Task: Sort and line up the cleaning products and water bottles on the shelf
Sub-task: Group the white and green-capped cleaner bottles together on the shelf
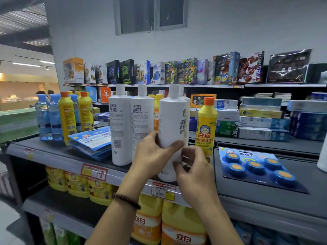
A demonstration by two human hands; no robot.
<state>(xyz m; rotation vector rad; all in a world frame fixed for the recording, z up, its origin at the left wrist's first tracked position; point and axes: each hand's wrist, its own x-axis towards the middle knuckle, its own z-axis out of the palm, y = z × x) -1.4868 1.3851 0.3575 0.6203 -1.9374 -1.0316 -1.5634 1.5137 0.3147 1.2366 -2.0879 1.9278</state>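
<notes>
At the front edge of a grey metal shelf (58,157), a left hand (153,155) wraps a tall white plastic bottle (170,121), thumb across its front, while the right hand (193,174) pinches its lower side.

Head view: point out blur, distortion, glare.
In the head view, wide-angle distortion leans the wall corner; the ceiling at top left smears; the white bottle held by the left hand and right hand is sharp; lighting even, no harsh glare.
</notes>
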